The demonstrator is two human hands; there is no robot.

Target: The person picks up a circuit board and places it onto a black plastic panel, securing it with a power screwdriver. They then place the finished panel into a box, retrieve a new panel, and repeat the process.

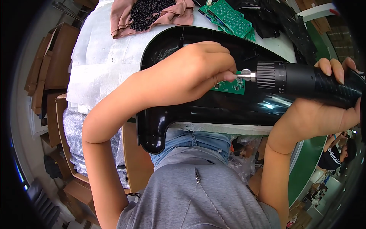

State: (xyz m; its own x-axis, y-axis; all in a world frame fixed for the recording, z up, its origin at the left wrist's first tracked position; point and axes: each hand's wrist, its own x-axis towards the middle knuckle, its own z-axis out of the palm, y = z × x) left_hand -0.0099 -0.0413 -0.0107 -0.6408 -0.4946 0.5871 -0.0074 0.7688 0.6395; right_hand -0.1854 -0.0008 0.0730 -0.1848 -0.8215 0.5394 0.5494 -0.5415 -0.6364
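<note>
I'd keep the bit [244,76] straight, left grip [207,65] pinching its tip, right grip [324,114] around the driver [299,78] toward three o'clock.

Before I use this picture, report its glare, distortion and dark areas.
Head view: white glare on the glossy black shell, just below the screwdriver in the picture; head view: fisheye distortion bends the cardboard boxes at left; head view: corners fall to black; head view: left hand evenly lit, without harsh shadow.
</note>
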